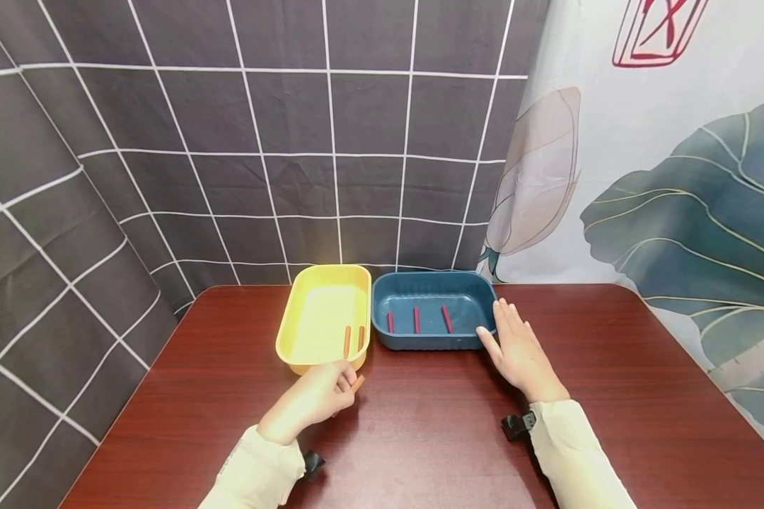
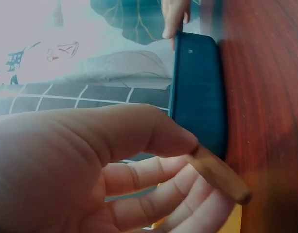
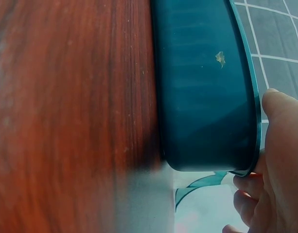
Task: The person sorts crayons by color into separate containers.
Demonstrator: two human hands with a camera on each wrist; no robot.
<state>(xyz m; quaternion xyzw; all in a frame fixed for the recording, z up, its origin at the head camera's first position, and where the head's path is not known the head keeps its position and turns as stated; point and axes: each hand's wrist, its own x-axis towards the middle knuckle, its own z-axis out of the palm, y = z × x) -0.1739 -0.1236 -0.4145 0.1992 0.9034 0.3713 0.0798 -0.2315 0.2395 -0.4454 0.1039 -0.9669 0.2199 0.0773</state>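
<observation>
I am pinching an orange stick (image 1: 357, 383) in my left hand (image 1: 312, 401), with my thumb pressing it down against my curled fingers (image 2: 153, 189), and most of its length is sticking out past them. The stick is sitting just above the table (image 1: 420, 438), right in front of the near rim of the yellow tray (image 1: 305, 357).

It looks thin, rigid and very light to me, something like a short plastic or wooden rod, so I am judging that a fingertip pinch near one end is enough and that it would roll if set down on a flat spot. Its surface looks smooth, so a loose grip could let it slip. Holding it near the end, as I am now, leaves the rest free.

Two more orange sticks (image 1: 354, 339) are lying side by side inside the yellow tray, toward its near right corner. Just beside that tray the blue tray (image 1: 433, 343) is standing, and the two are touching or nearly touching along their sides. Three red sticks (image 1: 417, 319) are lying in it, spaced apart in a row.

My right hand (image 1: 518, 350) is resting flat on the table with its fingers straight and close together, and they are lying against the blue tray's right end, near the rim. It is not gripping anything.
</observation>
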